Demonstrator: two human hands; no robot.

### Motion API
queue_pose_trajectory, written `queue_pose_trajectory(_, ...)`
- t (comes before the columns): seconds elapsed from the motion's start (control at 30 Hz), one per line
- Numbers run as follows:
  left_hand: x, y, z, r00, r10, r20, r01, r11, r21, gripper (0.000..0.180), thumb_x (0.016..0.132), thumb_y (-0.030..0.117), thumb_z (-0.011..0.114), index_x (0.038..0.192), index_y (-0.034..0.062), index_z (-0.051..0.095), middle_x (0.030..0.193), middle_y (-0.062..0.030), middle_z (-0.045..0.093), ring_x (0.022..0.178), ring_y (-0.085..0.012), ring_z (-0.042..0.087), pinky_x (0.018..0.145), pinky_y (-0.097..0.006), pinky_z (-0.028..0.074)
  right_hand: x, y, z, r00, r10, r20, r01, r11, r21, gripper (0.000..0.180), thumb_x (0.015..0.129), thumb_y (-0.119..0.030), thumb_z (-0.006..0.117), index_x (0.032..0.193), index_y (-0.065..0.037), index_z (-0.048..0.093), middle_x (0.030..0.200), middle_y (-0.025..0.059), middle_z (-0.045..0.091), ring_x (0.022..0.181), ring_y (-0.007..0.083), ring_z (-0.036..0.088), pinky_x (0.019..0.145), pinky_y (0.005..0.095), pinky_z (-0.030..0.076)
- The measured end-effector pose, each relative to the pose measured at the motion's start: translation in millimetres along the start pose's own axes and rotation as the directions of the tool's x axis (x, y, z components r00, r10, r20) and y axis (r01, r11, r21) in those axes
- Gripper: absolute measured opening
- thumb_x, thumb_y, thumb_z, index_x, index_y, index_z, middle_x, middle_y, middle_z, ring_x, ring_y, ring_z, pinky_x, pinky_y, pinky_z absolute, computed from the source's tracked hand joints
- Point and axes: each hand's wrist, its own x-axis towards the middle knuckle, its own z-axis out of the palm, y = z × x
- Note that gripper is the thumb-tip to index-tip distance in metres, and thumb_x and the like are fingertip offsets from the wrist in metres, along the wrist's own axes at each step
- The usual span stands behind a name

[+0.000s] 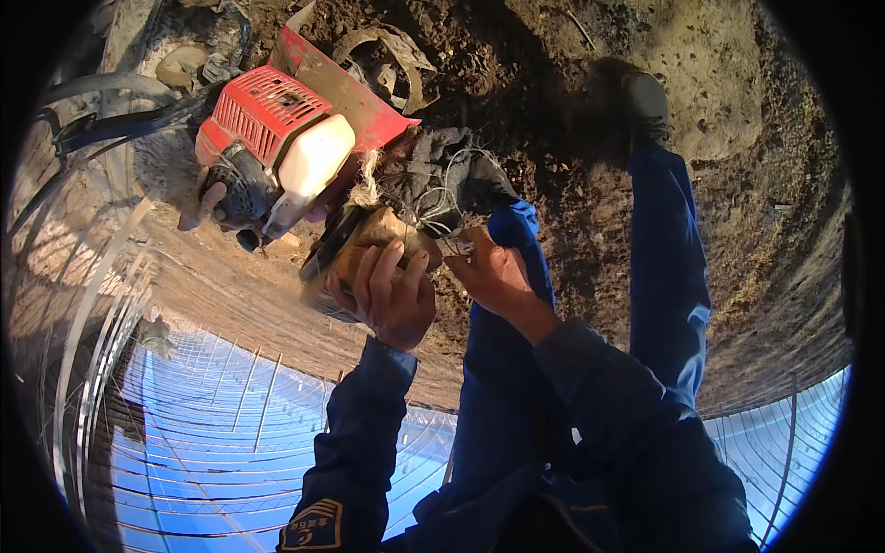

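Observation:
A brown, rounded, block-like thing (387, 232) lies in front of me, its kind unclear. My left hand (392, 300) is closed over its near side, fingers curled on top. To the right, my right hand (502, 281) is closed in a pinch beside it. Thin pale wire or twine (442, 198) loops down toward the right fingertips and appears held there. A frayed rope knot (367, 184) sits just beyond the block. Dark grey cloth (431, 166) lies behind the loops. Beyond my left hand stands a small engine with a red slotted cover (277, 101) and a whitish tank (315, 157).
A red metal guard (346, 92) slopes beside the engine. Black hoses or handles (129, 124) reach off to the left. A crumpled strap (392, 60) lies on the bare soil (553, 83). Curved frame ribs and blue sheeting (230, 442) show near the lower rim.

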Motion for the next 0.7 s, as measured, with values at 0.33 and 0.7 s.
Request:
queue_pose_trajectory(0.33, -19, -31, -13, 0.994, 0.078, 0.077, -0.073, 0.995, -0.063, 0.067, 0.08, 0.062, 0.087, 0.137, 0.0305, 0.07, 0.164, -0.0165, 0.04, 0.155, -0.045, 0.03, 0.124, -0.071, 0.01, 10, -29, -28, 0.983, 0.008, 0.182, -0.087, 0.898, 0.43, 0.033, 0.111, -0.03, 0.056, 0.095, -0.002, 0.062, 0.082, 0.0167, 0.066, 0.073, 0.0323, 0.067, 0.067, 0.0429, 0.052)
queue_pose_trajectory(0.7, -18, -9, -46, 0.966, -0.149, 0.21, 0.185, 0.97, -0.161, 0.087, 0.076, 0.058, 0.089, 0.149, 0.0238, 0.057, 0.171, -0.0217, 0.028, 0.158, -0.0494, 0.023, 0.121, -0.076, 0.009, -25, 18, -94, 0.988, 0.156, 0.006, -0.149, 0.935, 0.321, 0.048, 0.113, -0.048, 0.054, 0.128, -0.004, 0.067, 0.103, 0.0125, 0.069, 0.09, 0.024, 0.067, 0.079, 0.0421, 0.055)
